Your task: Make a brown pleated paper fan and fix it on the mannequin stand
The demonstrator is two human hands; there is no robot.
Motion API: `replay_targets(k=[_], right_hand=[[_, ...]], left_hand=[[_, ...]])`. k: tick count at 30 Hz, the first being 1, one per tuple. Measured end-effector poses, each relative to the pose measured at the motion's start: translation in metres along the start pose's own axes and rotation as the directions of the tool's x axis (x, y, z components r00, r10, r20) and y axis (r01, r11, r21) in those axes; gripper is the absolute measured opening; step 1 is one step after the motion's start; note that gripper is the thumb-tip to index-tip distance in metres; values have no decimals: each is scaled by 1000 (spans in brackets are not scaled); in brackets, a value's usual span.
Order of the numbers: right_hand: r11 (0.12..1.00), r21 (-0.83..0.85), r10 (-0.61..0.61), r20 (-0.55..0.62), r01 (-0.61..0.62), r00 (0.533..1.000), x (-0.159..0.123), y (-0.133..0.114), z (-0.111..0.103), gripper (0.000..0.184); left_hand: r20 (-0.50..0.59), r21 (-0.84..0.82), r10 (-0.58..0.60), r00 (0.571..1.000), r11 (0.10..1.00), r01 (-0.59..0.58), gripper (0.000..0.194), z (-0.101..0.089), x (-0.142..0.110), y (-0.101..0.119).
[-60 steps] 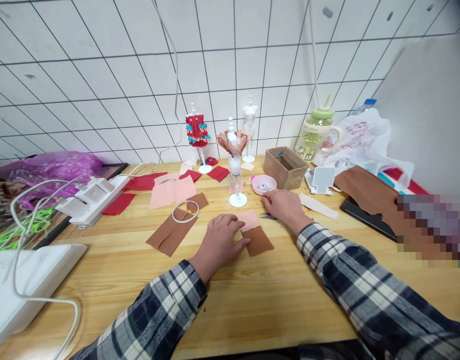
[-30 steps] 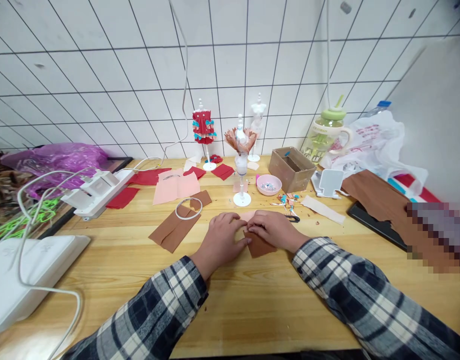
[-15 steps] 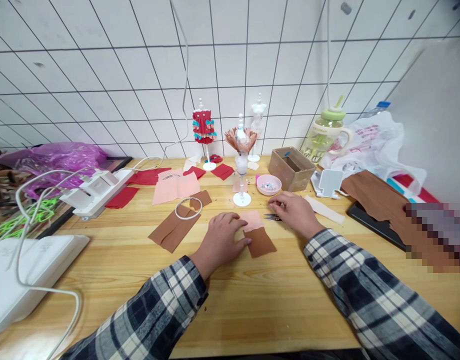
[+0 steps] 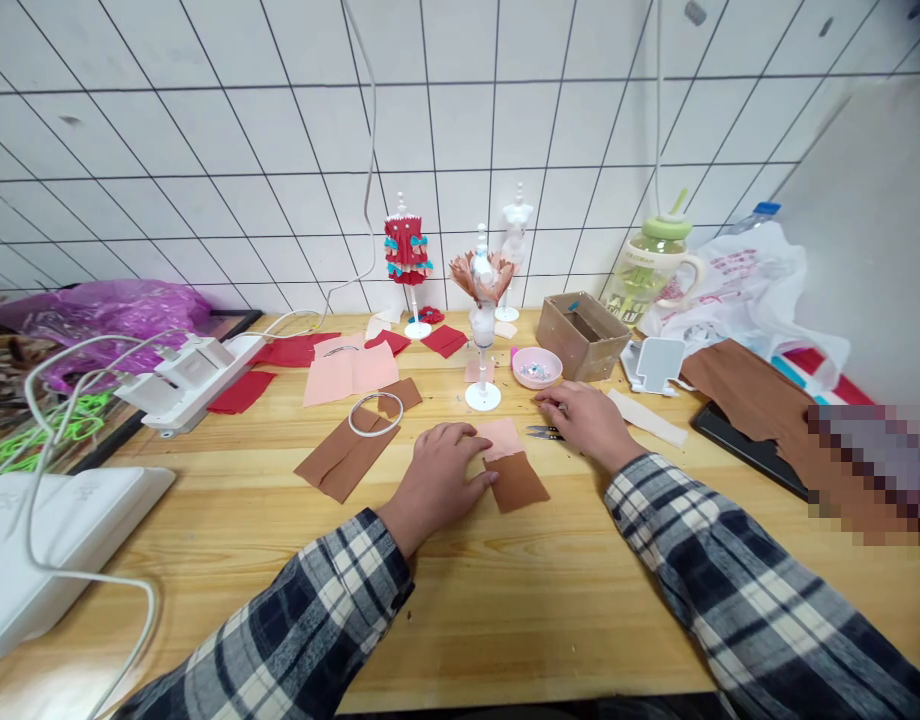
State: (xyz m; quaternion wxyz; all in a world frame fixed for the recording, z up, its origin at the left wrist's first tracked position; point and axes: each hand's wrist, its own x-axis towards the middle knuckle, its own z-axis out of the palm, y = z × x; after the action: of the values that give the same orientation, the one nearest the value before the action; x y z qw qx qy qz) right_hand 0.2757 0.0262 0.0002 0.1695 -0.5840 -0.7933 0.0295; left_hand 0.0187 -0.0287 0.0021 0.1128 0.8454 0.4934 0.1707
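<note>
My left hand [image 4: 446,475] rests on the table with thumb and fingers apart. Its fingertips touch the edges of a pink crepe-like piece [image 4: 501,438] and a brown square piece [image 4: 518,482], which lie end to end. Farther right, my right hand [image 4: 586,420] lies with its fingers curled and the tips pressed together; anything between them is hidden. From under that hand stick out the dark blades of a small pair of snips [image 4: 544,433], pointing left. Just beyond stands a pink bowl [image 4: 536,368] holding small shiny bits. A white mini dress form [image 4: 482,325] wears brown petal-like ruffles.
Behind stand a red-dressed mini form [image 4: 407,250] and a bare white one [image 4: 517,225]. A cardboard box [image 4: 586,340], phone stand [image 4: 657,365] and green-lidded jug [image 4: 659,265] are right. Left lie brown pieces [image 4: 340,460], a white ring [image 4: 353,425] and a power strip [image 4: 205,395].
The view has shifted very slightly. Both hands and the pieces beside them stay in the same places.
</note>
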Motion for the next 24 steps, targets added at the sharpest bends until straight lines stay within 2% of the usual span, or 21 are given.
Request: replay_targets(k=[6,13,16,19,21,24], right_hand=[[988,-154,34,22,-31,999,9,-12,6,28],[975,-207,96,54,-83,994,20,-21,8,22],[978,-178,111,15,-106,994,14,-15,4,27],[983,-129,122,-71,-131,990,6,-10,-4,33],[992,-93,78,-85,-86,993,0,-13,-8,34],[996,-39,-78,7,78,997,-7,-24,-14,30]], left_hand=[[0,1,-1,1000,1000,1,37,1,1,0],[-19,0,21,1000,1000,-21,24,0,0,2],[-26,-11,12,1000,1000,-13,25,-1,0,1],[-55,-21,6,998,1000,-7,29,-3,1,-1],[-52,-10,2,999,1000,-2,31,-2,2,-2],[-23,23,3,1000,1000,-3,36,1,1,-4]])
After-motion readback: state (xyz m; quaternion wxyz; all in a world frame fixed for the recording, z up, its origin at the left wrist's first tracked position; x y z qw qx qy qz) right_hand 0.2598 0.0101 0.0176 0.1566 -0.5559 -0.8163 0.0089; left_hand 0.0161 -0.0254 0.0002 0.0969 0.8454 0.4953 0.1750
